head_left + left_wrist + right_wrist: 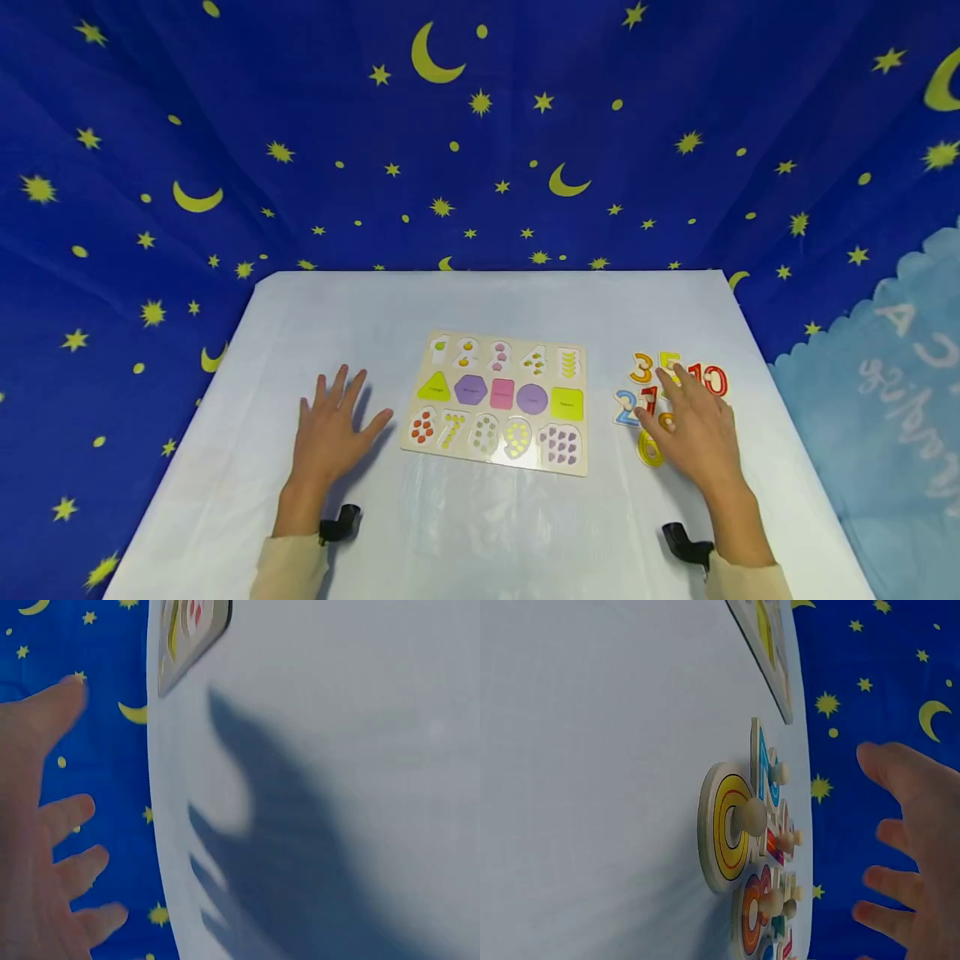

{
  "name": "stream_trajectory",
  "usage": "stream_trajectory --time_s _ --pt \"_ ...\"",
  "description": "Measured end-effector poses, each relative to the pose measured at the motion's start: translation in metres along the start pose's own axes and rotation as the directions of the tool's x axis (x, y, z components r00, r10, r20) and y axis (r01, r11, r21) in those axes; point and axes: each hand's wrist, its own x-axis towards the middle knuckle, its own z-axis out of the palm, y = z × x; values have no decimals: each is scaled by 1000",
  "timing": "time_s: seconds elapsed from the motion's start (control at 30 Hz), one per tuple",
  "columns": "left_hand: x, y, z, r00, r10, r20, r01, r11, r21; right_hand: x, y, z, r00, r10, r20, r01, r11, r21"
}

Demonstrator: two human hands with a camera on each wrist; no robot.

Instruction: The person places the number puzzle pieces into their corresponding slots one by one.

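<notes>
Right of the board, number pieces lie clustered under the right hand, fingers spread, gripping nothing; pinching one knob cleanly looks wisest. Left hand hovers splayed.

Loose wooden numerals by my right hand read 3, 5, 10, 2. Labels on puzzle board shapes too small to read.

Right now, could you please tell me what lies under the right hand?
Loose wooden number pieces: beneath the right hand show a yellow 0, a blue 2 and a red piece; whatever lies directly below the palm is covered.
</notes>
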Motion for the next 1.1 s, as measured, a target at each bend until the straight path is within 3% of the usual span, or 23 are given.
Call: stream_trajectory --time_s 0.1,0.2,0.37,0.5,0.6,0.93,1.1 --pt "-1 5 3 1000 31 -3 -32 997 -69 -2 0 0 999 4 -39 -2 998 61" --pt "-1 9 6 999 49 -2 -49 992 -114 -6 2 2 1000 14 -23 -11 992 124" --pt "0 18 13 990 140 14 -137 978 -158 -13 2 1 996 17 83 -31 986 165" --pt "1 22 22 973 230 38 -220 960 -173 -17 3 0 982 -1 187 -32 984 178" --pt "1 24 28 960 270 68 -255 951 -172 -19 2 1 975 -7 220 -35 982 188" --pt "1 26 31 942 299 153 -282 951 -128 -23 1 3 956 22 291 -78 981 180" --pt "0 28 30 944 287 164 -269 955 -124 -24 0 4 952 29 304 -88 980 181"
